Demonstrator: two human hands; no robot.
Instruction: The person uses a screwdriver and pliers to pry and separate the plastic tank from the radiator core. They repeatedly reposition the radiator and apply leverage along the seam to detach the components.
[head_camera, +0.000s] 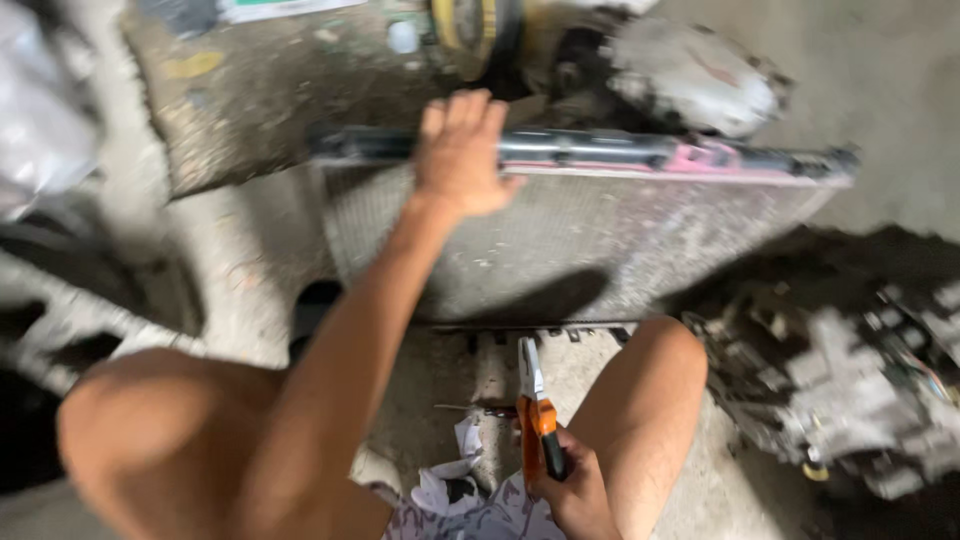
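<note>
Nearest, my right hand (575, 490) grips one pair of orange-handled pliers (535, 415), jaws pointing away. Beyond my two knees, my left hand (460, 150) clasps the black top tank of one flat grey metal radiator (620, 240) standing on the concrete floor (250, 260).
</note>
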